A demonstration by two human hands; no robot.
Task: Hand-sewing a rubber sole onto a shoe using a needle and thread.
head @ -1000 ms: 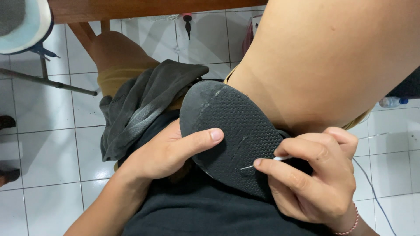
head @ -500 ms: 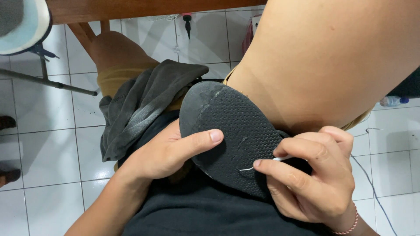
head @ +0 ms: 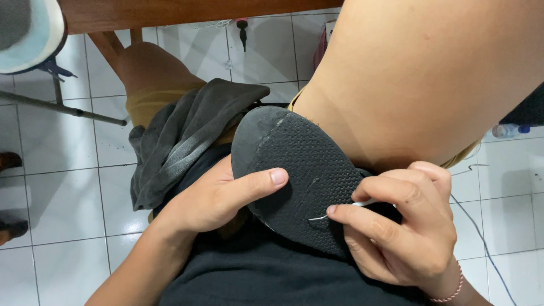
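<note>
- Sandal sole (head: 300, 170), black and textured, lies across the lap near the raised thigh.
- Left hand (head: 218, 195) grips its left edge, thumb on top.
- Right hand (head: 402, 226) pinches what looks like a needle (head: 318, 217) at the sole.

One black sole (head: 294, 170) — one needle (head: 318, 217) — two hands (head: 218, 195).

My raised bare thigh (head: 430, 79) walls off the right above the black textured rubber sandal sole (head: 300, 170). A crumpled grey cloth (head: 181, 141) crowds its left edge. Open white tiled floor (head: 68, 187) lies to the left; the wooden desk (head: 192, 11) edge closes the top.
</note>
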